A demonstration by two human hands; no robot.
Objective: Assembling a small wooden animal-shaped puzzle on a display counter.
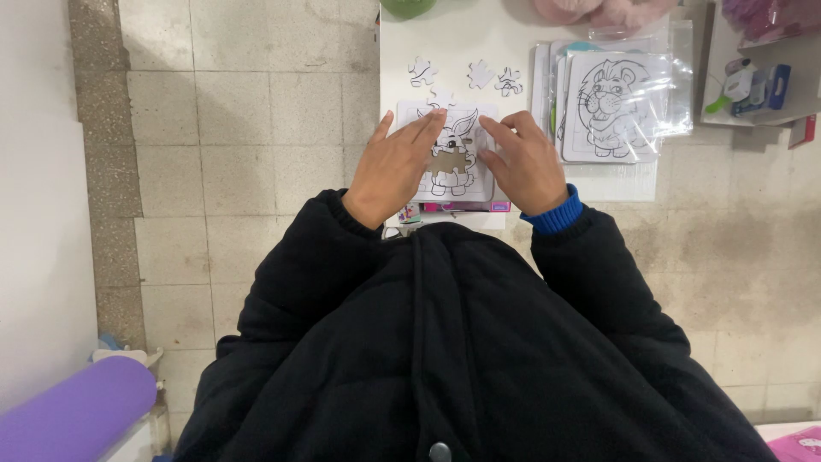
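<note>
Both hands, left (395, 168) and right (523, 162), press flat with fingers spread on the rabbit puzzle (449, 162), gripping nothing; uneven pressure might slide it off the counter (462, 43) edge.

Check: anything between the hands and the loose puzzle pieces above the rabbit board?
Nothing visible. Left hand and right hand rest on the rabbit puzzle board; bare white table separates it from the loose pieces.
</note>
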